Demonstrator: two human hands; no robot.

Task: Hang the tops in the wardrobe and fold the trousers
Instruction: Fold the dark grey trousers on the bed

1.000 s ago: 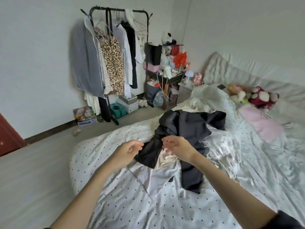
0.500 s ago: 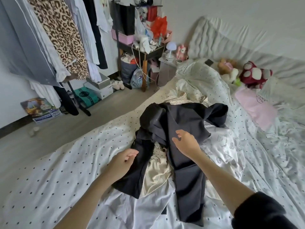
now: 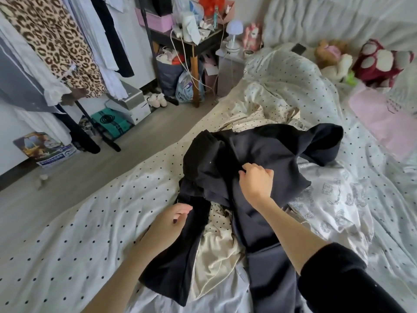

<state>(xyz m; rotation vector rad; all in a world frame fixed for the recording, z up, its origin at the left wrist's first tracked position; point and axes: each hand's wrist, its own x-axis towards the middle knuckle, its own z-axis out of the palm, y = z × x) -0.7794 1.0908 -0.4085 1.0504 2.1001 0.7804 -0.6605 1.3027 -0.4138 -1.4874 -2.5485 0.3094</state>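
Note:
A dark navy garment (image 3: 259,154) lies crumpled in the middle of the bed, its legs or sleeves trailing toward me. My right hand (image 3: 256,181) pinches a fold near its middle. My left hand (image 3: 170,222) grips the garment's left edge. Under it lie a cream polka-dot piece (image 3: 216,242) and a pale grey-blue shirt (image 3: 228,297). A white patterned satin garment (image 3: 331,204) lies to the right. The clothes rack at the upper left holds a leopard-print top (image 3: 56,41), white tops and a grey garment (image 3: 20,82).
The bed has a white dotted sheet (image 3: 79,233) and a rumpled duvet (image 3: 282,86). Plush toys (image 3: 383,59) and a pink pillow (image 3: 383,116) sit at the far right. A cluttered side table (image 3: 194,41), boxes (image 3: 130,105) and slippers stand on the grey floor (image 3: 67,177).
My head has moved closer and lower over the bed. My right hand reached further onto the dark garment and now pinches it; my left hand has closed on its left edge.

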